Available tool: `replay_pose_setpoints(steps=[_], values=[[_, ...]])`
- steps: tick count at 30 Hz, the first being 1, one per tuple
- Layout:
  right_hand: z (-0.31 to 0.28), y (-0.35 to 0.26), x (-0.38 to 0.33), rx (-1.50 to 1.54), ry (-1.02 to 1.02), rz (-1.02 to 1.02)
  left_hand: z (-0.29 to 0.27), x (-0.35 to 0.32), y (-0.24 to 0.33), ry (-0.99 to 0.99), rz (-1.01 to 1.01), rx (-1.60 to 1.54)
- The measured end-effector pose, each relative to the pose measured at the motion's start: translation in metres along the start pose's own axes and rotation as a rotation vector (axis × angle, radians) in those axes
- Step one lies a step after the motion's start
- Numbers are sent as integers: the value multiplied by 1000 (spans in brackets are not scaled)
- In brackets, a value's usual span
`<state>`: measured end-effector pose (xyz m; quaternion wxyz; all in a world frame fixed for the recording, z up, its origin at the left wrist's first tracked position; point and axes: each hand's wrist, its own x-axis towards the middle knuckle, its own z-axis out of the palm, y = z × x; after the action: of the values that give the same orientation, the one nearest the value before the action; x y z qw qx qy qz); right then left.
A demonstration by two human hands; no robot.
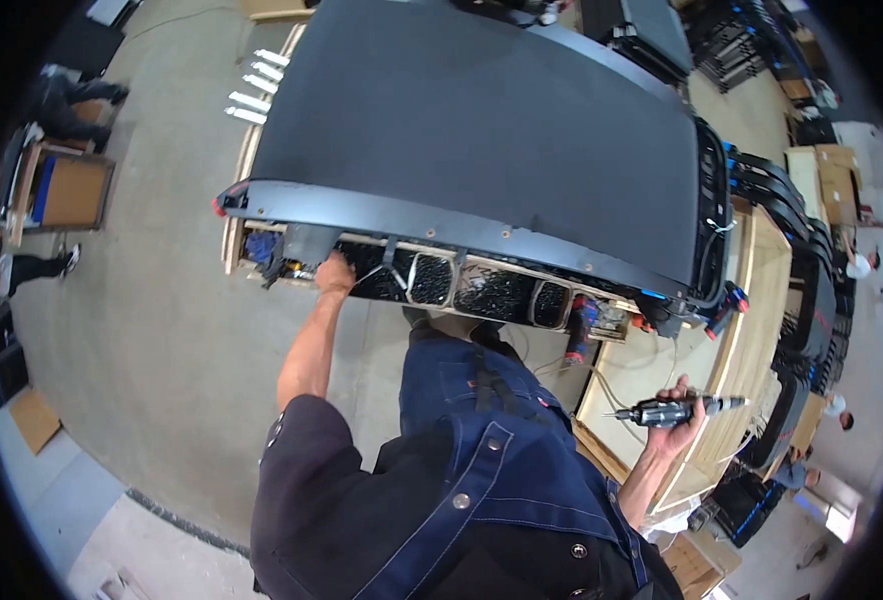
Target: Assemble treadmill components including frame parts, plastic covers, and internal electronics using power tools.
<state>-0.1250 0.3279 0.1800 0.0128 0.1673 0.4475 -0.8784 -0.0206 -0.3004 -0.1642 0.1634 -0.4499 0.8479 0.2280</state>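
Observation:
My right hand (673, 420) is wrapped around a dark power screwdriver (659, 412), whose thin bit points left. It is held out to the right over a pale wooden crate. My left hand (335, 275) reaches forward to the left end of a long wooden parts tray (431, 303), beside a grey box-shaped part (311, 243). Its fingers are mostly hidden, so I cannot tell whether they hold anything. Small metal parts (299, 270) lie just left of it. Beyond the tray lies a large dark flat deck (481, 120) with a grey rail (411, 217) along its near edge.
A red-and-black cordless drill (580, 325) stands at the tray's right end, and another (728, 310) sits farther right. The pale wooden crate (751, 360) is at my right. Several white pieces (257, 88) stick out at the deck's far left. Other people are farther off on both sides.

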Motion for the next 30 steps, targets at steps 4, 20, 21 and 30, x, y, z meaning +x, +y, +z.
replay_pose_setpoints(steps=[4,20,21,30], values=[[42,3,2,-144,-137,-57,-2,-3,-13,88,189,18],[196,49,57,140,-554,103,-88,-303,249,-787,402,-1775],[194,49,61,146,-566,113,-89,-311,257,-774,433,-1802],[167,59,85,224,-526,266,-100,-350,285,-147,530,-1385]])
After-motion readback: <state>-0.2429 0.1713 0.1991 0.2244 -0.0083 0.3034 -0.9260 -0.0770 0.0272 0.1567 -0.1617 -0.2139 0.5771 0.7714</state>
